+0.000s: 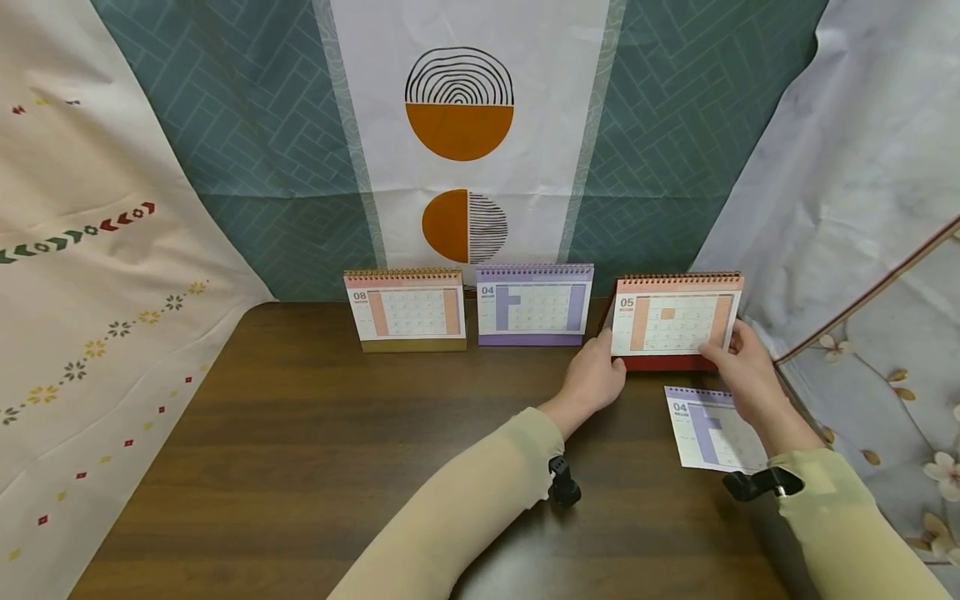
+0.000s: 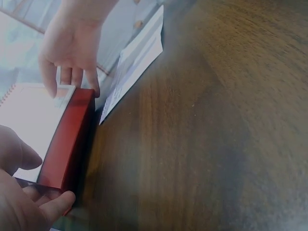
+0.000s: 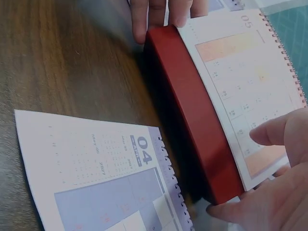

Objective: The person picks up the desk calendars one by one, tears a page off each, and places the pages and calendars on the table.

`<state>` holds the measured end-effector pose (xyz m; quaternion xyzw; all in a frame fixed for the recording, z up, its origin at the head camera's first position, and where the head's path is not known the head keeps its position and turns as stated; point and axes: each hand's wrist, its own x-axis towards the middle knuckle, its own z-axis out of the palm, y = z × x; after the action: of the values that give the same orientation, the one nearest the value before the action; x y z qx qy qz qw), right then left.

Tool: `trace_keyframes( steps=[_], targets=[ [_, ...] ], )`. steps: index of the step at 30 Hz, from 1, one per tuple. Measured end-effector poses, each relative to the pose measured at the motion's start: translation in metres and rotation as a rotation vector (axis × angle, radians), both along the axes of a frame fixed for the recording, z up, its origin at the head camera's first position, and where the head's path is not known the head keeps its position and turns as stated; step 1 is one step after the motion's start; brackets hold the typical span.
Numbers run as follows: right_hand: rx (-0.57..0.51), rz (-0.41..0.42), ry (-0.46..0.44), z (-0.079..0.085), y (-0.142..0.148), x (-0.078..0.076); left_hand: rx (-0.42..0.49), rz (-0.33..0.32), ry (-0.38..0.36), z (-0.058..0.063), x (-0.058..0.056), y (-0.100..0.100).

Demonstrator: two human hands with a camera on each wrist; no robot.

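Observation:
Both hands hold a red-based desk calendar (image 1: pixel 678 321) whose page reads 05, at the back right of the table. My left hand (image 1: pixel 595 375) grips its lower left corner, thumb on the front. At the opposite side, my right hand (image 1: pixel 742 371) has its thumb on the page and its other fingers behind the edge. The right wrist view shows the calendar's red base (image 3: pixel 192 110) between the two hands. A loose purple calendar page (image 3: pixel 96 168) marked 04, with a torn-hole edge, lies on the table just in front, partly under the right forearm in the head view.
To the left stand a purple desk calendar (image 1: pixel 534 304) showing 04 and a gold-based one (image 1: pixel 408 312) showing 08. A patterned cloth (image 1: pixel 285 167) hangs behind the wooden table (image 1: pixel 337 467), with light fabrics (image 1: pixel 112 292) at both sides.

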<state>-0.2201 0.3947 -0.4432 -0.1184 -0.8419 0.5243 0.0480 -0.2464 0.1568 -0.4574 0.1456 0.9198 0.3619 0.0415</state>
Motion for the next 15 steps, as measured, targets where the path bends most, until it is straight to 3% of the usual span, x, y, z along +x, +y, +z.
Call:
trace_keyframes(
  steps=[4,6,15],
  targets=[
    [0.051,-0.013,-0.01,-0.002,0.0,-0.002,-0.002,0.009,-0.028,-0.001,-0.002,0.004],
    [0.077,-0.018,-0.017,-0.002,-0.001,-0.002,-0.006,0.018,-0.054,0.004,0.0,0.004],
    [0.158,0.001,0.037,-0.002,-0.011,0.004,-0.111,0.094,-0.035,0.014,0.005,0.008]
  ],
)
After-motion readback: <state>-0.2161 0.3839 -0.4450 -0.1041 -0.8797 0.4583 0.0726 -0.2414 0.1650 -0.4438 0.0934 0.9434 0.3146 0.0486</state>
